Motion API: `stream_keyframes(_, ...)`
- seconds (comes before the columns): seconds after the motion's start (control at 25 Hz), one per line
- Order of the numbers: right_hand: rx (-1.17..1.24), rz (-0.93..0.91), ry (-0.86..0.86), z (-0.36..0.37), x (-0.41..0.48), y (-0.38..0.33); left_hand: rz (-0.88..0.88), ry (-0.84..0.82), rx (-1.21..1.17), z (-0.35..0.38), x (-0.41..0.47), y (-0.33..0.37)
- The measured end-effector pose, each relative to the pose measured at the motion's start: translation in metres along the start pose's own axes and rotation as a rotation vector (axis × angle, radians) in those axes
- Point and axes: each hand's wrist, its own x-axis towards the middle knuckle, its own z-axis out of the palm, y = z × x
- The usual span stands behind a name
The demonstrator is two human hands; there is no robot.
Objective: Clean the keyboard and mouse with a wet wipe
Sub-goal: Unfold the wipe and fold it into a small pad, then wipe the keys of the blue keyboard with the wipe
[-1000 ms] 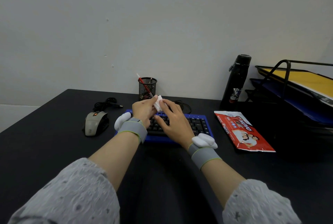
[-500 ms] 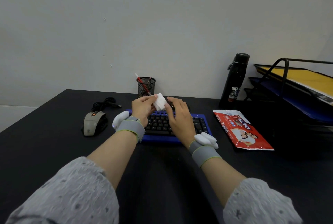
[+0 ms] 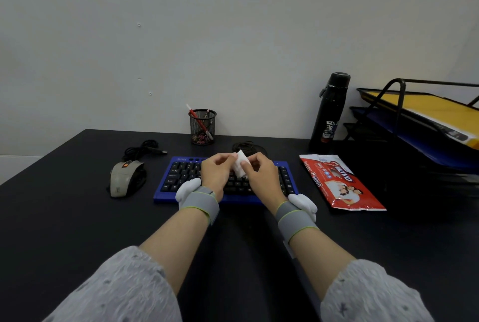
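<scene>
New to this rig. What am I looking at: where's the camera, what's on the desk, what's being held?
No robot: a person works with bare hands, filmed by one camera worn on their head, looking forward and down. The left hand and right hand both pinch a white wet wipe above the blue keyboard. Each wrist wears a grey band with a white piece; its purpose is not visible. On the black desk: a grey mouse left of the keyboard, a red wipe pack to its right, a mesh pen cup behind, a black bottle and paper trays far right.
</scene>
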Motion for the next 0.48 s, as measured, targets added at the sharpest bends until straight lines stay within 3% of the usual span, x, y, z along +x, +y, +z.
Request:
stream_keyframes(0.12,0.057,0.034,0.018,-0.015,0.000,0.010,0.103,0.001,0.222,0.013,-0.007,-0.009)
stream_keyframes(0.24,0.033,0.056,0.079,-0.031,0.002,0.019,0.247,-0.076,0.702,0.024,-0.010,-0.014)
stream_keyframes(0.36,-0.018,0.054,0.153,-0.051,0.008,0.031,0.486,-0.197,1.146,0.032,-0.011,-0.022)
stream_keyframes(0.48,-0.087,0.037,0.174,-0.064,0.010,0.040,0.720,-0.271,1.339,0.026,-0.014,-0.034)
